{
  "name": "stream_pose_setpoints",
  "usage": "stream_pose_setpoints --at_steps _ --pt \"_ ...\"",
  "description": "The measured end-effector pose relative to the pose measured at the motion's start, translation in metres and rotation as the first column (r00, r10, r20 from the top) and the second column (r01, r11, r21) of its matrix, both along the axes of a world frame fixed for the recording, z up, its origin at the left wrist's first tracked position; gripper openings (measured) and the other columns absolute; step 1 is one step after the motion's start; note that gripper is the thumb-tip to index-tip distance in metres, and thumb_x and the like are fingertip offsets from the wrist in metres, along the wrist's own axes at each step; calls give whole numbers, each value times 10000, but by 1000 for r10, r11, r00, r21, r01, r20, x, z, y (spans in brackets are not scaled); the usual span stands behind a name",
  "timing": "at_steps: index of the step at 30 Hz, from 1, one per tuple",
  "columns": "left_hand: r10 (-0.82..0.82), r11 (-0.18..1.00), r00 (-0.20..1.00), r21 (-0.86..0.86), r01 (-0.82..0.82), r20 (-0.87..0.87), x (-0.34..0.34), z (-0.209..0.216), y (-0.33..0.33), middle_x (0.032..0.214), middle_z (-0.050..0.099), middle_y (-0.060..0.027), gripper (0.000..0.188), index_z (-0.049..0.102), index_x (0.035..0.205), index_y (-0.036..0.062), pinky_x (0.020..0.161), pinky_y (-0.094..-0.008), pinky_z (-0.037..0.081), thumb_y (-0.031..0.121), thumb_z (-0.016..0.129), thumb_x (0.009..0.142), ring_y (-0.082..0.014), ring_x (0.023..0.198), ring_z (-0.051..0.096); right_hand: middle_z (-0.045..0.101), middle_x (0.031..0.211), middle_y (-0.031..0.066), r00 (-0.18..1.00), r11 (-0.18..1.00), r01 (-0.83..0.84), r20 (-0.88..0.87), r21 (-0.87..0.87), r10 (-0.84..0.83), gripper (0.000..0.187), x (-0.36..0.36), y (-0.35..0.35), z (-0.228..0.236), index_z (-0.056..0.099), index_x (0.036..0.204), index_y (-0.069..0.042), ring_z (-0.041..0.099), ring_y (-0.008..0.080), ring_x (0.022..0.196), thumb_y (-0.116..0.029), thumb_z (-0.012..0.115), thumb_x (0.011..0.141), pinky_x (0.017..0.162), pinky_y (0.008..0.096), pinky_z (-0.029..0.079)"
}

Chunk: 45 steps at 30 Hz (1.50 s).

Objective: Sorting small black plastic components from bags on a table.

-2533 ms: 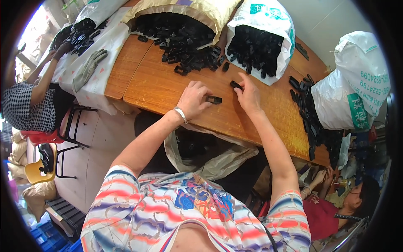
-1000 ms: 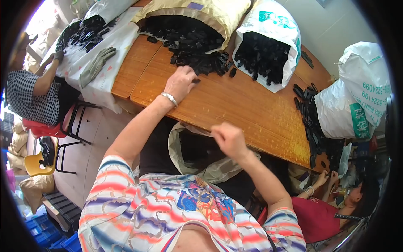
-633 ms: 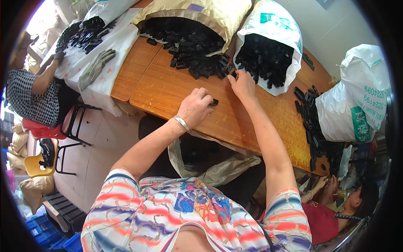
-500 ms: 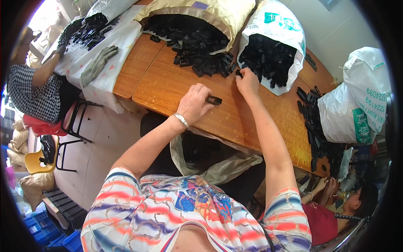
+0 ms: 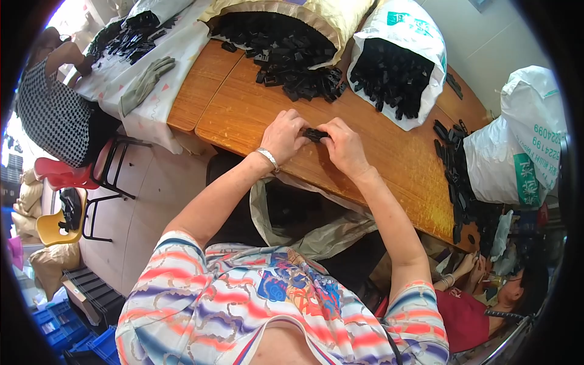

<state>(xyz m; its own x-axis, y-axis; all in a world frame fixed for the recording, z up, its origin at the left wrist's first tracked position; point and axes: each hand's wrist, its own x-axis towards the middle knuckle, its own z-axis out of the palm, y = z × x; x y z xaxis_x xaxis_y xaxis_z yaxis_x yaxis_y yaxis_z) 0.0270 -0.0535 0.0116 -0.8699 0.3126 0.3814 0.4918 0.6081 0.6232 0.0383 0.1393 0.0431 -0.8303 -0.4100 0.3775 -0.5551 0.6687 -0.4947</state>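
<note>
Over the near part of the wooden table [image 5: 255,125], my left hand [image 5: 285,137] and my right hand [image 5: 344,146] meet at one small black plastic part [image 5: 314,135]. The left fingers pinch its left end, and the right thumb and fingers close on its right end. Fingertips cover both ends, so whether it is one piece or two pressed together is hidden. Beyond my hands, a heap of similar black parts [image 5: 298,82] spills from a yellowish sack [image 5: 340,21]. To its right, a white sack [image 5: 441,45] lies open, full of more black parts [image 5: 395,79].
Long black pieces [image 5: 447,164] lie along the table's right side, beside a standing white sack [image 5: 496,161]. An open sack [image 5: 260,213] hangs below the near edge. A co-worker [image 5: 52,109] sits far left near a grey glove [image 5: 146,85]; another [image 5: 462,313] sits lower right.
My right hand has come from the white sack's mouth back to my left hand. Both now hold the black part, which only the left held before.
</note>
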Motion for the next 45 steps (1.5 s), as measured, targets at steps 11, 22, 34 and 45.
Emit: stream_pose_setpoints --at_steps 11,22,34,45 --pt "20 999 998 -31 -19 54 -3 3 -1 1010 600 -111 204 699 957 69 887 -404 496 127 722 763 -318 1029 565 556 1003 131 951 939 80 -308 335 29 310 12 -11 -19 623 1118 0 602 292 937 -53 556 820 719 387 543" --pt "171 983 957 -20 -181 -234 -64 12 -20 1210 536 -182 432 607 1196 82 967 -423 468 36 674 772 -377 1103 517 612 977 126 1000 994 -4 23 105 1 338 139 -5 -34 647 1095 -65 658 325 822 -71 730 767 673 400 550" --pt "13 1000 986 -15 -16 -166 -34 -4 50 1212 531 -148 356 624 1135 67 942 -414 482 67 719 792 -360 1102 529 613 785 137 970 985 145 -181 -96 -160 61 31 34 -6 663 899 -52 629 338 717 -53 652 839 628 397 519" --pt "-41 992 998 114 45 -40 -21 11 34 1142 564 -145 445 575 1151 54 881 -407 500 51 760 746 -345 1074 560 632 1069 151 655 636 750 -70 185 -752 350 -96 95 -17 640 1125 -83 637 360 982 -245 740 832 818 452 518"
